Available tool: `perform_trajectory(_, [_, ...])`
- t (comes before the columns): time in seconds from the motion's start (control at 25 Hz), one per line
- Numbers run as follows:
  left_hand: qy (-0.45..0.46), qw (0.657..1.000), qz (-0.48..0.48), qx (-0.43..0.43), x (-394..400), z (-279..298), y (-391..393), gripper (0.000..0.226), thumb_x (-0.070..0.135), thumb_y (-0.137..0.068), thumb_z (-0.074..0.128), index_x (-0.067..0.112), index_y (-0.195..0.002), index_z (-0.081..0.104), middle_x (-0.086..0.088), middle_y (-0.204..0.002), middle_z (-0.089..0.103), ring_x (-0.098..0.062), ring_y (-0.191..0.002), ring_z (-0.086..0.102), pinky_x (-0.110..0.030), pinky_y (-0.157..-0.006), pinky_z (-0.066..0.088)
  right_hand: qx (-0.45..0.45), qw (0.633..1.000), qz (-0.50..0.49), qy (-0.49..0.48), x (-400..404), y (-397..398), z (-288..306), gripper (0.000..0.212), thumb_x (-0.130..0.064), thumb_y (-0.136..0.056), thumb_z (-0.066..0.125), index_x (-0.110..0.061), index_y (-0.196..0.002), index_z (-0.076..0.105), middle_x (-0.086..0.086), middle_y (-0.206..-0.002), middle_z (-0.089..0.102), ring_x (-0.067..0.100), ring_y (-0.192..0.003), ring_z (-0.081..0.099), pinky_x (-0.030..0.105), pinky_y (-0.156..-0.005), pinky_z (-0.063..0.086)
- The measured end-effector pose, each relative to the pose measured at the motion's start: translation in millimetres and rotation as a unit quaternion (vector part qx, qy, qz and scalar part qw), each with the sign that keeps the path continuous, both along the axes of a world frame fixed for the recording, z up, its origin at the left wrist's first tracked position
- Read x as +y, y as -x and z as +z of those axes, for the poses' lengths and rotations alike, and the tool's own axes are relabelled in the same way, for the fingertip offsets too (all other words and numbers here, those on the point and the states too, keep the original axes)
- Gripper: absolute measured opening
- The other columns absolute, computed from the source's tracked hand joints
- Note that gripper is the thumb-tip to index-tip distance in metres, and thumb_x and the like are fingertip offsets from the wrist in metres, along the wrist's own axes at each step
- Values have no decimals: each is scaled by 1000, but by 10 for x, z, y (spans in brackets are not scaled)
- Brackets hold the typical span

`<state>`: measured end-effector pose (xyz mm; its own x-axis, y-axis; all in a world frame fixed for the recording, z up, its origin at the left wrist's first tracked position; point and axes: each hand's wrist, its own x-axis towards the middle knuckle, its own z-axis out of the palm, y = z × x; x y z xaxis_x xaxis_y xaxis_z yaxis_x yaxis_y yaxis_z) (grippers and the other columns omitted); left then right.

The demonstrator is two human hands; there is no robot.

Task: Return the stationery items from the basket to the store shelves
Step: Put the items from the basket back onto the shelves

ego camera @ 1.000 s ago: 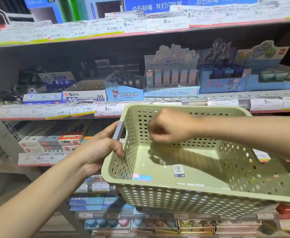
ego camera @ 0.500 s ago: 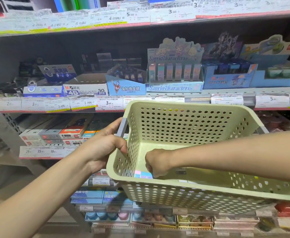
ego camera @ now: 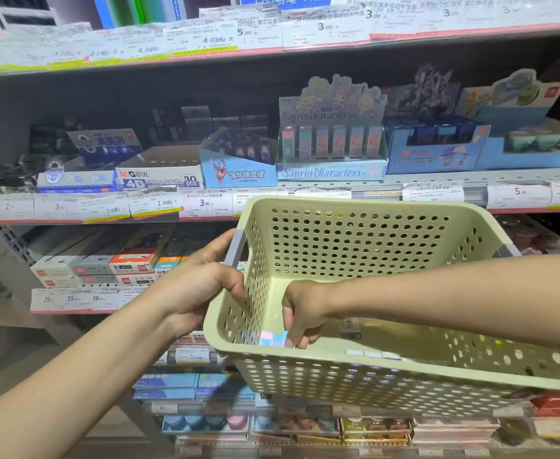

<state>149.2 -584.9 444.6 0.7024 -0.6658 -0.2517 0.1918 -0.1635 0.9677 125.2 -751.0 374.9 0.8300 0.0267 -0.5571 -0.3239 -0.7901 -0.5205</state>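
A pale green perforated basket [ego camera: 355, 246] is held tilted in front of the store shelves. My left hand [ego camera: 199, 286] grips its grey handle [ego camera: 235, 248] at the left rim. My right hand [ego camera: 302, 313] reaches down inside the basket to its near left corner, and its fingers pinch a small pink and blue item [ego camera: 273, 337] lying on the bottom. A small barcode-labelled item [ego camera: 350, 327] lies just right of the hand, and a thin white strip [ego camera: 373, 354] lies by the near wall.
Behind the basket the middle shelf [ego camera: 437, 183] carries an eraser box [ego camera: 162, 180], a blue roller-eraser box [ego camera: 239, 172] and a Sanrio display [ego camera: 331, 144]. Price tags line every shelf edge. Lower shelves hold flat boxes [ego camera: 96, 270] and tubs.
My right hand dropped from above the basket's middle into its near left corner and closed its fingers on the pink and blue item. The basket shifted slightly up and right.
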Motion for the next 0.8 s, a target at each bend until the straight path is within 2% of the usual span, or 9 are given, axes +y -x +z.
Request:
perform_trajectory(0.12, [0,1000,-1,-4,-3,0,-12,82,-25,-67,31,31,-120,58,-17,-74,56,-23,-44,55,-27,-44,47,21,998,-25,-47,-54,7,144,16,0,-79,70,-3,-73,56,3,-37,59,6,-33,57,17,-45,52])
perform_trajectory(0.28, [-1,1000,-1,-3,7,25,-18,81,-25,-68,29,33,-115,60,-12,-67,62,-22,-44,58,-28,-45,49,-46,996,-29,-76,-177,42,429,22,6,-81,66,-7,-71,51,2,-39,58,5,-33,57,14,-39,49])
perform_trajectory(0.4, [1,1000,1,4,15,55,-5,79,-26,-71,28,34,-111,60,-6,-52,60,-20,-38,55,-26,-40,48,-126,982,-46,-133,-317,64,686,19,6,-84,61,-8,-73,53,4,-53,61,5,-40,58,16,-45,52])
perform_trajectory(0.52, [1,1000,-1,9,21,76,-1,79,-26,-71,27,35,-108,61,-7,-51,60,-21,-39,55,-28,-39,48,-211,961,-52,-172,-478,82,965,8,3,-88,56,-5,-88,55,5,-68,61,8,-53,60,17,-57,55])
perform_trajectory(0.64, [6,1000,1,14,19,82,-16,79,-26,-71,27,36,-106,63,-10,-55,62,-23,-41,57,-30,-40,49,-314,941,-58,-113,-636,90,1193,14,-2,-89,57,-3,-103,60,6,-78,59,10,-61,57,19,-60,50])
perform_trajectory(0.8, [5,1000,10,21,20,72,-42,81,-25,-69,28,36,-109,63,-15,-68,64,-29,-49,58,-34,-44,51,-459,879,-114,-56,-826,22,1426,22,-3,-89,58,-5,-110,62,10,-90,61,10,-67,57,8,-58,49])
